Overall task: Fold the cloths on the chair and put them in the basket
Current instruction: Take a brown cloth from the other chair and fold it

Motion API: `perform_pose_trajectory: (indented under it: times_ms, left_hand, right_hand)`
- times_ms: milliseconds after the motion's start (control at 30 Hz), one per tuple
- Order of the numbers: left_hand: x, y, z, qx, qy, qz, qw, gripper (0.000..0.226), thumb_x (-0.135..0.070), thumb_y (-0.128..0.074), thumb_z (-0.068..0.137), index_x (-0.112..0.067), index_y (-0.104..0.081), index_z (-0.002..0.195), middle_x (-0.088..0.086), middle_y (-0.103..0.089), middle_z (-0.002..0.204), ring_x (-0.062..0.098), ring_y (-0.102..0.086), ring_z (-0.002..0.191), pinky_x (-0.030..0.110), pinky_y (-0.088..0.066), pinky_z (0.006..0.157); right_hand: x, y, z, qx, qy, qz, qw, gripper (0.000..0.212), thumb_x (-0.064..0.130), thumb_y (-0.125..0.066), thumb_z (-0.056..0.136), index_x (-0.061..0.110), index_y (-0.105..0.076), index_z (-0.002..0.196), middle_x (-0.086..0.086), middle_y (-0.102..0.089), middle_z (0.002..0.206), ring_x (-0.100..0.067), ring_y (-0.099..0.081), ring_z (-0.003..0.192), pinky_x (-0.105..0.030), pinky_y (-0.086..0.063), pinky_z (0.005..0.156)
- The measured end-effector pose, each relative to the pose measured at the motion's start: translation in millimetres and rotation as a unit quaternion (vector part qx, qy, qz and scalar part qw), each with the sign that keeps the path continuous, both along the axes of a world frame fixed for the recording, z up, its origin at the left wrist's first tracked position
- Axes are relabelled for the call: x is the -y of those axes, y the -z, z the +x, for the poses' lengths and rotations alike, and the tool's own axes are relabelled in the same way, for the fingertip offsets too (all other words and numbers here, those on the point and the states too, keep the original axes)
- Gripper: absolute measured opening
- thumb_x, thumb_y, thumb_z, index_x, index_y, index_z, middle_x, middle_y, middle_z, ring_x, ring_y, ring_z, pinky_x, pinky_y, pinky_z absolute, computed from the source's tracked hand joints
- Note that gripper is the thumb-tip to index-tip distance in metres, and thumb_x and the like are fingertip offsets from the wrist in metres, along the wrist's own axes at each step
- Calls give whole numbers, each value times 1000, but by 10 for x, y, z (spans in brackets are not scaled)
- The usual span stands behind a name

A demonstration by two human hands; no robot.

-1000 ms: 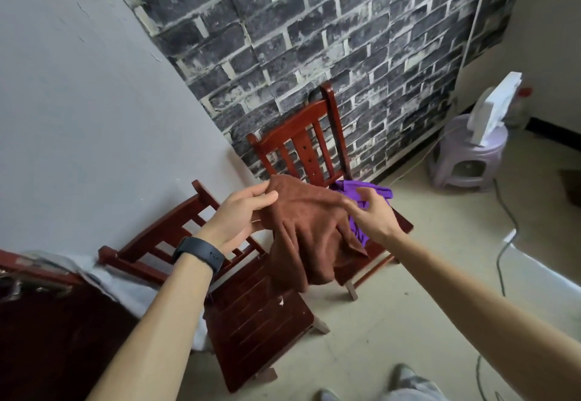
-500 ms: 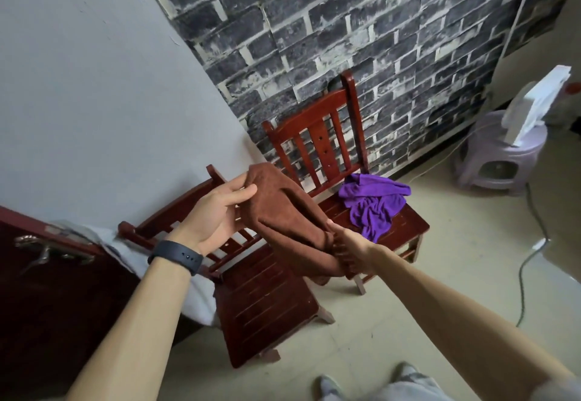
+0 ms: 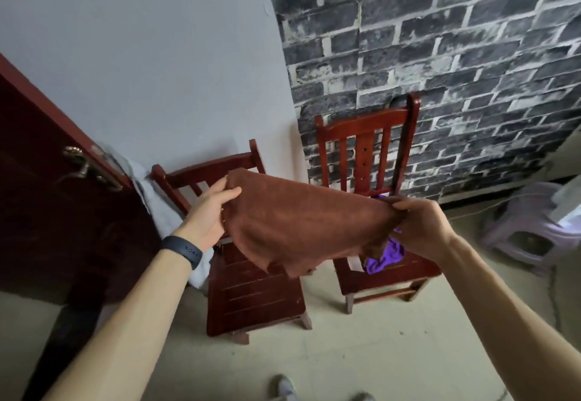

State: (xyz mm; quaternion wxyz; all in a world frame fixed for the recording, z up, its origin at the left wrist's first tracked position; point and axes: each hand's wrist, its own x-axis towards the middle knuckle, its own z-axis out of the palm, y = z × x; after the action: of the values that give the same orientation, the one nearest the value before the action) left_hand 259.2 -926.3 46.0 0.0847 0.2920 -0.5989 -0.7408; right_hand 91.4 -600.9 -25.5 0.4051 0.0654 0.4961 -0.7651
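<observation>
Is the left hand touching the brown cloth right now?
Touching. The head view shows the left hand pinching the brown cloth at its upper corner.

brown cloth (image 3: 301, 221) stretched in midair; crumpled purple cloth (image 3: 385, 254) on chair seat (image 3: 405, 270)

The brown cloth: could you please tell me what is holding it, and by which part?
Both hands hold the brown cloth: left hand pinches its left corner, right hand grips its bunched right corner.
</observation>
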Motion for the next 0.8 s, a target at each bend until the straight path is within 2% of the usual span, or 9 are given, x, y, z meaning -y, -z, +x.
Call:
perform_pose_trajectory:
  times_ms: [67,133,233,367,500,567,700,733,800]
  left_hand:
    - [45,71,-26,6,-27,6,1000,35,-8,-51,97,-16,-63,129,10,-68,124,27,-61,119,40,-48,99]
    - [44,91,-53,14,-46,7,999,32,-14,-56,95,-20,-65,126,8,-69,120,27,-65,111,37,-49,91]
    - [26,131,-57,20,-84,31,996,29,-26,-60,95,-27,-64,123,1,-70,112,19,-66,97,32,-50,77]
    - [130,258,24,26,-129,70,989,44,-43,-76,81,-22,-67,119,4,-70,118,23,-65,111,40,-54,90]
    - [236,344,89,31,-172,66,982,37,-27,-74,86,-12,-67,119,9,-71,112,25,-68,103,35,-56,73]
    - [251,390,101,35,-168,54,984,33,-16,-70,89,-6,-66,120,12,-71,111,26,-68,100,36,-56,77]
    - [250,463,155,59,-155,38,985,32,-4,-68,87,-4,-66,119,16,-70,112,31,-67,106,38,-53,94]
    - [249,477,173,65,-153,50,985,33,-4,-68,87,-4,-67,120,16,-70,112,31,-67,106,38,-53,93]
    - [248,501,202,87,-163,65,981,31,-7,-68,86,-7,-69,116,12,-72,110,27,-67,101,34,-54,84]
  right_hand:
    - [14,-153,-36,3,-33,4,999,29,27,-52,90,13,-76,81,-4,-70,80,-16,-62,65,-31,-43,66]
    - [56,-176,-82,-16,-72,69,995,29,39,-60,92,15,-75,87,-4,-69,83,-13,-64,64,-30,-48,63]
    - [116,-74,-130,-78,-59,177,979,17,27,-69,92,11,-71,98,-10,-64,89,-15,-62,70,-30,-53,59]
    - [206,-44,-153,-87,11,152,984,15,10,-54,100,8,-60,86,-7,-63,73,-18,-60,62,-29,-53,54]
    - [277,34,-127,1,-38,70,997,35,-15,-32,88,2,-61,97,-15,-64,78,-20,-61,59,-27,-53,51]
    - [323,98,-81,25,-41,63,997,41,-17,-27,79,2,-59,97,-15,-62,77,-21,-61,57,-29,-54,53]
    - [451,192,5,60,13,99,993,10,3,-52,80,6,-59,75,-6,-52,60,-16,-52,47,-23,-46,50]
    - [481,258,-12,41,20,130,990,13,7,-55,87,7,-62,76,-4,-55,58,-15,-54,46,-23,-45,50]
    - [542,396,-35,-23,41,191,980,11,4,-57,94,6,-69,93,-6,-67,67,-16,-63,55,-29,-50,58]
